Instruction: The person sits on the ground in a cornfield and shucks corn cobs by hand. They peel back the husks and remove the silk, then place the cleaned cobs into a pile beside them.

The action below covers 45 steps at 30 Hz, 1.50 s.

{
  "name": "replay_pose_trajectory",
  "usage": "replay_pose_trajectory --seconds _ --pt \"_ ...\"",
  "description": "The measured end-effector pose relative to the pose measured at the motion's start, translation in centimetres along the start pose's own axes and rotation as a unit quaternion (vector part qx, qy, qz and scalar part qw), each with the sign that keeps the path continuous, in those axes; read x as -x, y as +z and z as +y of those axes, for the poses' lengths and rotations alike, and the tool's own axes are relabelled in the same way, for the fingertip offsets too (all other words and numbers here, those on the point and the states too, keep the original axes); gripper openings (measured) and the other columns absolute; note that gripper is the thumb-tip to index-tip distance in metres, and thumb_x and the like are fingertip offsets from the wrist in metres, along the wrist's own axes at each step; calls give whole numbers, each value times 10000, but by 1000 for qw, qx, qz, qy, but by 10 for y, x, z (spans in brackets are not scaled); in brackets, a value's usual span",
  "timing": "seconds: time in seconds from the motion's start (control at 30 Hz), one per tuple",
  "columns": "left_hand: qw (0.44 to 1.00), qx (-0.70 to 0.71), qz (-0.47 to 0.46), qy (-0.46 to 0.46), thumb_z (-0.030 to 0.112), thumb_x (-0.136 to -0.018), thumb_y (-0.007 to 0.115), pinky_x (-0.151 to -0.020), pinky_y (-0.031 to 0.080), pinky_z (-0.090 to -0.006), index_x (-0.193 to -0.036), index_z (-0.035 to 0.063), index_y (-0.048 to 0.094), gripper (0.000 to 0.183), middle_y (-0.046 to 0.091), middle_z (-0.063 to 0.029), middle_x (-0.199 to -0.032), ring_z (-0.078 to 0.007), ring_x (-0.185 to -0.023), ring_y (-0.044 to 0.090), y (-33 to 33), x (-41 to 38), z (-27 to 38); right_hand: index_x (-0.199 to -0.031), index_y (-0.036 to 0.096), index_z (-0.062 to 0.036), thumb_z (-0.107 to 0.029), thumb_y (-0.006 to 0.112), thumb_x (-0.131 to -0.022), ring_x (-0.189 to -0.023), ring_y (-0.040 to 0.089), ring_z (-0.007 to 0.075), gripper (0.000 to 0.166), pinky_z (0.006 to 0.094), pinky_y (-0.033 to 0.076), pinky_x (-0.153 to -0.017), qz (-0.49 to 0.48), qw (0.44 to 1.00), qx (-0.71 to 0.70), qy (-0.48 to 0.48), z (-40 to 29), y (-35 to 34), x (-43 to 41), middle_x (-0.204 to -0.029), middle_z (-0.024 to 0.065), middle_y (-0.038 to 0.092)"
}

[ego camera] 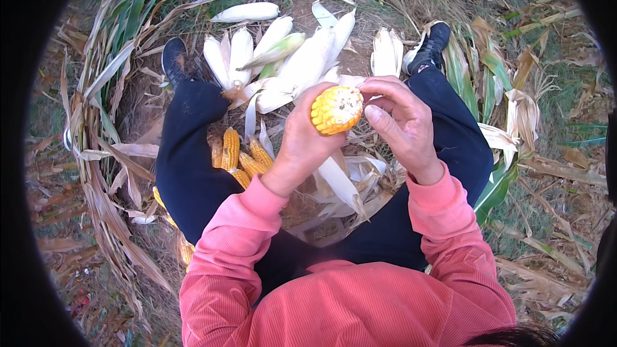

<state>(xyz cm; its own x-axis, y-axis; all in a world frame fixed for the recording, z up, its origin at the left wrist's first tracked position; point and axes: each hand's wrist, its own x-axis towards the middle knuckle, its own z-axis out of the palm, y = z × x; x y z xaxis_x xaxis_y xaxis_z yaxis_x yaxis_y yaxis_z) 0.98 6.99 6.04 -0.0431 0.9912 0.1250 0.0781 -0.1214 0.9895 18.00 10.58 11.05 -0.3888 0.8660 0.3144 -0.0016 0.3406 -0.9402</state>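
My left hand (304, 139) is wrapped around a husked ear of corn (328, 114), its yellow kernels and pale broken end facing up toward me. Close beside that end is my right hand (409, 123), thumb and fingers apart and nothing visible between them. Its index fingertip is at the ear's edge; whether it touches cannot be told. Beyond both hands lies a pile of ears in white husks (308, 60), one with a greenish husk (279, 50). Bare yellow ears (231, 148) lie by my left knee, partly hidden by my forearm.
Loose dry husks (340, 183) cover the ground between my legs. Dry corn stalks and leaves (91, 154) are heaped along the left; more leaves (516, 115) lie on the right. A husked-over ear (386, 52) rests near my right shoe (434, 43). More yellow ears (185, 249) show beside my left thigh.
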Motion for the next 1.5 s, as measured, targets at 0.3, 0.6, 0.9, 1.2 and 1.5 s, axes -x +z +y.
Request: replay_pose_trajectory --seconds 0.3,0.6,0.9,1.2,1.5 --pt "993 -109 21 51 -34 -681 735 -864 491 -286 -1207 26 523 571 620 -80 -1065 -138 -976 602 -1 0 -10 -1017 651 21 -31 707 -806 -779 652 158 224 253 533 -640 32 994 104 -28 -1 3 1 -918 108 651" --pt "984 -153 21 93 -49 -696 726 -833 496 -281 -1170 19 531 518 626 -73 -1012 -138 -924 607 -4 -1 -14 -999 654 23 1 696 -793 -760 664 175 211 266 534 -606 39 982 173 -62 -3 7 2 -910 140 648" --pt "991 -123 17 48 -33 -712 729 -832 494 -270 -1193 16 509 531 630 -75 -1026 -124 -929 601 -7 -3 -8 -992 677 -32 -15 758 -716 -850 638 246 288 342 517 -712 11 961 215 -171 -11 0 -4 -956 106 641" --pt "993 -112 10 35 -2 -680 744 -830 499 -306 -1169 16 530 534 625 -103 -1010 -186 -926 606 -4 0 -6 -888 686 -43 -30 786 -688 -876 600 271 224 347 493 -775 19 938 274 -213 -9 10 -2 -915 79 636" --pt "990 -134 -8 41 -16 -688 706 -831 492 -281 -1185 6 522 530 622 -84 -1011 -135 -915 592 -4 -1 -7 -900 615 -37 -13 707 -744 -870 569 316 183 388 466 -746 21 942 276 -188 -4 11 -1 -911 107 601"
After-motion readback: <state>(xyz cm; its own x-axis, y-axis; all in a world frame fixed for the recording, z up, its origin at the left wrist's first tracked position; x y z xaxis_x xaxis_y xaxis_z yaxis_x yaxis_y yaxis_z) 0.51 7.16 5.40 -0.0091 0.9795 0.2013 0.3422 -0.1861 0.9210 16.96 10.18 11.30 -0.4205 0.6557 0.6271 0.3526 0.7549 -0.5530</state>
